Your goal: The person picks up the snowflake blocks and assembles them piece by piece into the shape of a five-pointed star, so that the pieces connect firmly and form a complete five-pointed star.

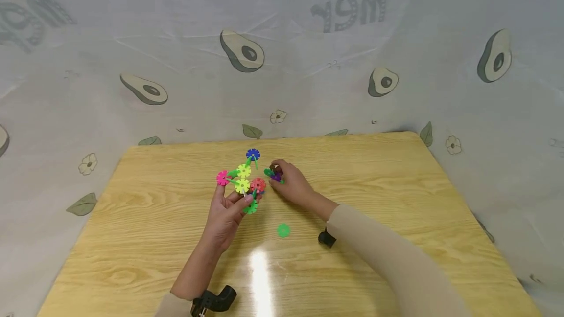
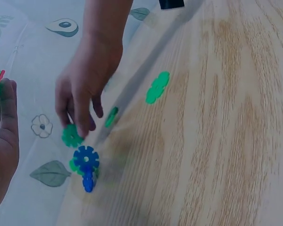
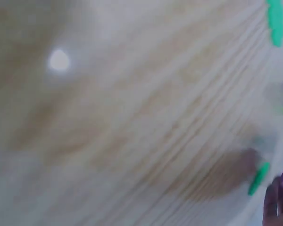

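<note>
In the head view my left hand (image 1: 226,216) holds a joined cluster of notched plastic discs off the table. It includes a pink disc (image 1: 223,178), yellow discs (image 1: 242,185), a red disc (image 1: 258,185), a green disc (image 1: 251,207) and a blue disc (image 1: 253,154) at its far end. To the right, my right hand (image 1: 293,184) reaches down with curled fingers and pinches a small group of discs. A purple disc (image 1: 275,177) and a green disc (image 2: 72,136) show at its fingertips; the fingers partly hide the group.
A loose green disc (image 1: 283,230) lies on the wooden table (image 1: 374,170) nearer to me. Another green disc (image 2: 112,117) is beside my right hand. Black camera mounts (image 1: 216,300) sit at my wrists. A patterned curtain (image 1: 308,87) hangs behind the table.
</note>
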`<state>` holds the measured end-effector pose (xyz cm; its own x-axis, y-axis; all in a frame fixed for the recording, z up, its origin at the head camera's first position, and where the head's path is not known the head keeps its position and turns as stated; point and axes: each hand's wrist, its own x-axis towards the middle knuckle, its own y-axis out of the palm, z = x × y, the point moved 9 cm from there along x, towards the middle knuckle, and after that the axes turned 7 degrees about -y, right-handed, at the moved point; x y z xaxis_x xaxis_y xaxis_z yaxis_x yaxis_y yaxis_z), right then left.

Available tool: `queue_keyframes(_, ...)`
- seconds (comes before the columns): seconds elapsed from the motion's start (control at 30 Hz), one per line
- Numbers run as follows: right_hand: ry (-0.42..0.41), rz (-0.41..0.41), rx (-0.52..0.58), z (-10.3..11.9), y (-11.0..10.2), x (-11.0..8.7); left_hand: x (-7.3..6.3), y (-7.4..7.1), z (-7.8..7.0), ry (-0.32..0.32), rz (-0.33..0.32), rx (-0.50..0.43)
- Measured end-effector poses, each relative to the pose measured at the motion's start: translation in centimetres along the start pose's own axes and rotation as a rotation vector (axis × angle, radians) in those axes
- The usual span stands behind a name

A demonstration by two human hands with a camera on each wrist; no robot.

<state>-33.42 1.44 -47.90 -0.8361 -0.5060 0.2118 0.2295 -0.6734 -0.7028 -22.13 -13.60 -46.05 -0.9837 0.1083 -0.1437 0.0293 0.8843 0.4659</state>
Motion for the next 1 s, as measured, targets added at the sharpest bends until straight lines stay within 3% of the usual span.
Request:
queue_keyframes(0.2,-0.022,0.000,0.299,0.8,-2.0,-2.8,0.0,0.3,0.0,-0.002,0.001,0.018)
queue_keyframes(0.33,-0.018,-0.013,0.429,1.6,-4.0,-4.8,0.1,0.8,0.2,0.012,0.027,0.029)
queue_keyframes(0.7,-0.096,-0.043,0.433,3.8,-7.4,-8.2,0.5,2.7,0.7,0.004,0.101,0.049)
queue_keyframes(1.0,-0.178,-0.075,0.334,5.0,-8.4,-9.8,0.4,3.9,1.1,-0.017,0.123,0.080)
